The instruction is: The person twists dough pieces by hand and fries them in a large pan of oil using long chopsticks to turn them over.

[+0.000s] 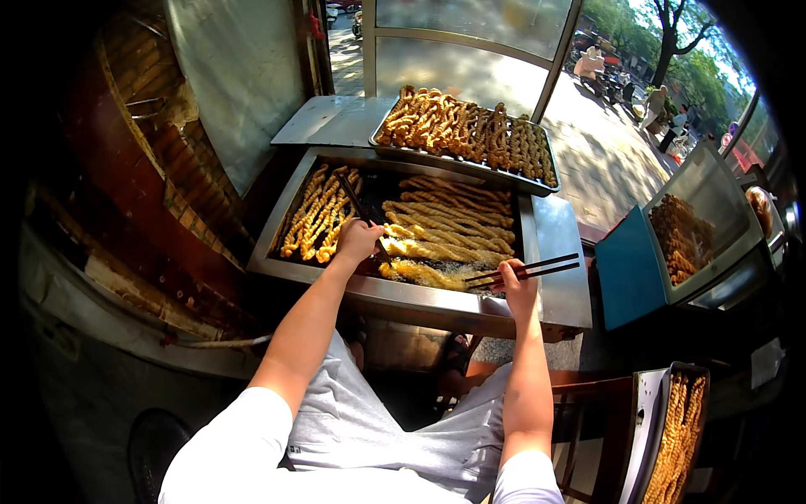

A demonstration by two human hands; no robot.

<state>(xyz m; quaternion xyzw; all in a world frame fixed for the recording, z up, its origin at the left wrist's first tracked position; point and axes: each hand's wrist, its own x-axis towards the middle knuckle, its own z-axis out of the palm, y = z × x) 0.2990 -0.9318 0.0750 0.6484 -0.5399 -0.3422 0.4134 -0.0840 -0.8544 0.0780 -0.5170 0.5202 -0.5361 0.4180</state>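
Observation:
My left hand (359,241) grips a pair of dark chopsticks (354,196), whose lower ends reach the left end of the nearest twisted dough sticks (425,274) in the fryer. In my right hand (517,286) is another pair of dark chopsticks (551,263), their tips at the right end of the same dough, where the oil bubbles. Behind these, several paler dough twists (450,236) lie crosswise in the rectangular metal fryer (403,292). More golden twists (318,214) lie lengthwise at its left side.
A metal tray (467,169) heaped with fried twists stands behind the fryer. Steel side shelves (560,246) flank it. To the right are a blue-sided display case (631,268) and, lower down, a narrow tray of twists (677,435). People (655,104) are outside on the pavement.

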